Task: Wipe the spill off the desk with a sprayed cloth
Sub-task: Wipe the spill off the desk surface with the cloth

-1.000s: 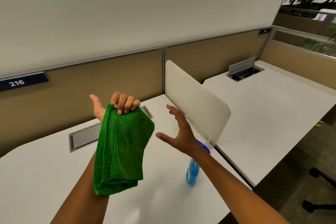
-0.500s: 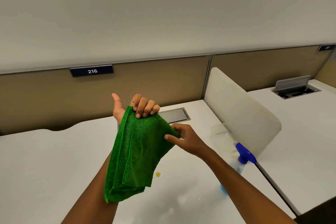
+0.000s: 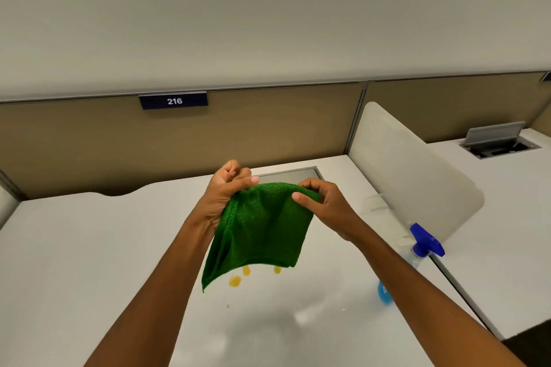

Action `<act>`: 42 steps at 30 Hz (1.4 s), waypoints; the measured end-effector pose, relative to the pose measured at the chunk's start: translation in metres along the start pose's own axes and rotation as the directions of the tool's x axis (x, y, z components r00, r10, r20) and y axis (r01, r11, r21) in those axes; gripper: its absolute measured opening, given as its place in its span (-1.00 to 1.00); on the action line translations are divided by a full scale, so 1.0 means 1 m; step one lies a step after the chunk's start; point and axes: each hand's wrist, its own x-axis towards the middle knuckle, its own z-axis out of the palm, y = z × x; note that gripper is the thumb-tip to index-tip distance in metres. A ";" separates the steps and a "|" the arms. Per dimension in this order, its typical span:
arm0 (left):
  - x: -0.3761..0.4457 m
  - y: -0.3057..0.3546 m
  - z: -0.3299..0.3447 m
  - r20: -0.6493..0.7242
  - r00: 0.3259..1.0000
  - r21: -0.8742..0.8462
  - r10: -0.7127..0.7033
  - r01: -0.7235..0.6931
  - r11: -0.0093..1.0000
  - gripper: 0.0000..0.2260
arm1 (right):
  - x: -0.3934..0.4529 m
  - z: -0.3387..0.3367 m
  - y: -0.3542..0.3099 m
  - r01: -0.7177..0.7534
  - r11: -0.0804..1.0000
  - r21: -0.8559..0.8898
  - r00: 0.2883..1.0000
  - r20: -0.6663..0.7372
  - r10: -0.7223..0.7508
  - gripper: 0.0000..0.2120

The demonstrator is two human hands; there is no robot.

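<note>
A folded green cloth (image 3: 262,229) hangs in the air above the white desk (image 3: 89,262). My left hand (image 3: 223,191) grips its upper left corner. My right hand (image 3: 325,202) pinches its upper right edge. Under the cloth's lower edge lie yellow spill spots (image 3: 235,281) on the desk, some perhaps hidden by the cloth. A spray bottle (image 3: 423,244) with a blue trigger head and blue liquid stands at the right, partly behind my right forearm.
A tan partition with a "216" label (image 3: 173,101) runs along the back of the desk. A closed cable hatch (image 3: 292,174) lies behind my hands. A white side divider (image 3: 411,176) separates this desk from the neighbouring desk, where a cable box (image 3: 498,141) stands open.
My right hand has come in and taken hold of the cloth's upper right edge, spreading it between both hands. The view has swung left and downward, bringing the spill spots into sight.
</note>
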 end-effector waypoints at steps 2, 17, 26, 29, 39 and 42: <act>0.004 -0.005 -0.002 0.036 0.999 0.048 -0.031 0.029 0.998 -0.54 | -0.001 -0.004 0.002 -0.010 1.000 -0.013 0.999 -0.032 0.010 -0.89; 0.065 -0.042 0.002 0.118 0.908 0.843 -0.402 0.123 0.523 -0.73 | 0.015 -0.068 0.057 -0.188 0.980 -0.064 0.979 -0.097 0.181 -0.89; 0.125 -0.108 -0.002 -0.079 0.992 0.991 -0.099 0.089 0.098 -0.86 | 0.071 -0.104 0.115 -0.229 0.880 -0.415 0.969 -0.185 0.165 -0.82; 0.142 -0.123 0.000 -0.097 0.995 0.990 -0.002 0.096 0.103 -0.80 | 0.085 -0.112 0.122 -0.201 0.857 -0.475 0.967 -0.237 0.095 -0.82; 0.100 -0.230 -0.021 -0.113 0.994 0.992 -0.004 0.114 0.060 -0.70 | 0.013 -0.104 0.214 -0.268 0.828 -0.492 0.957 -0.235 0.170 -0.88; 0.065 -0.269 -0.037 -0.132 0.982 0.991 -0.133 0.134 0.008 -0.64 | -0.037 -0.084 0.250 -0.358 0.768 -0.532 0.933 -0.164 0.321 -0.87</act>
